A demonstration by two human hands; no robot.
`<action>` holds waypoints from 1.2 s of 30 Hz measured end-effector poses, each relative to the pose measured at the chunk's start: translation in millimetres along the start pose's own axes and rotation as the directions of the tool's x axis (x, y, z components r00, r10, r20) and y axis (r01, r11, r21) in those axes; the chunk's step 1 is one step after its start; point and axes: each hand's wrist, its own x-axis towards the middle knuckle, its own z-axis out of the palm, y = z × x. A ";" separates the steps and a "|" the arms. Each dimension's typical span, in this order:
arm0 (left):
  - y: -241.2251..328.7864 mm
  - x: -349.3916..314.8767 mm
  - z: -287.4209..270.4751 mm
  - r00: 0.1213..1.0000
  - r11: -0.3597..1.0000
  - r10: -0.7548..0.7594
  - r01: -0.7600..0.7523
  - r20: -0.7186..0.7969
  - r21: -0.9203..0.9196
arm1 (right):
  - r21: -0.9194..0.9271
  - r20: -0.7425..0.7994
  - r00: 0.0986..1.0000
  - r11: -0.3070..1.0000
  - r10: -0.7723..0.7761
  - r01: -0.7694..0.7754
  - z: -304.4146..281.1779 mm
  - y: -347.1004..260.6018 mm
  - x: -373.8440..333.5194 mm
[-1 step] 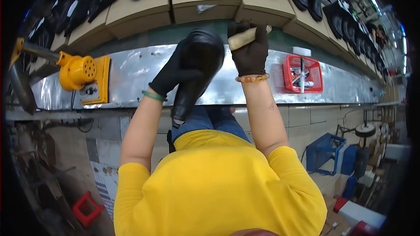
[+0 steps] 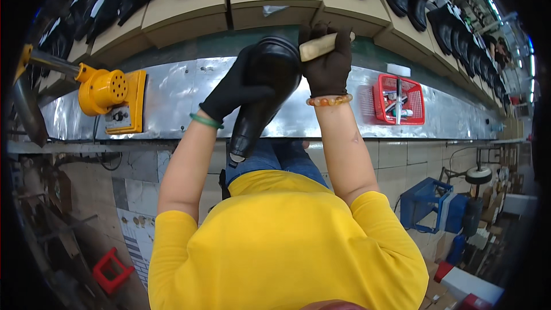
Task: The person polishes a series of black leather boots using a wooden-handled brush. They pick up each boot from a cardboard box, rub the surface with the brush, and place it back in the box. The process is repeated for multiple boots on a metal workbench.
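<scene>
In my left hand, which wears a black glove, is a black leather boot. Its toe points away from me, and its upper end hangs toward my lap over the bench's near edge. My right hand, in a dark brown glove, is closed around a pale, elongated block that could be a worn bar or a wooden brush back. One end of the block is right beside the boot's toe; whether they touch I cannot tell. The fingers hide part of the block.
A metal-topped bench runs across in front of me. On its left stands a yellow machine; on its right, a red plastic basket of small tubes and tools. Behind are cardboard boxes bearing several black boots. A red stool is at lower left.
The boot has turned slightly and shifted a little right, bringing its toe closer to the pale block. Both hands keep their hold.
</scene>
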 end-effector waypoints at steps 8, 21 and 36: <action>13.4 56.3 0.1 0.999 0.974 0.031 -0.021 -0.039 0.225 | -0.024 0.053 0.997 0.998 -0.062 0.064 16.0 -0.9 26.5; -1.9 94.6 17.2 0.993 0.964 -0.011 -0.021 0.119 0.265 | -0.485 0.205 0.977 0.860 -0.064 0.159 36.2 -25.2 46.2; -15.8 97.6 22.5 0.977 0.983 0.024 -0.062 0.212 0.171 | -0.705 0.472 0.882 0.599 -0.003 0.379 44.8 -21.6 26.2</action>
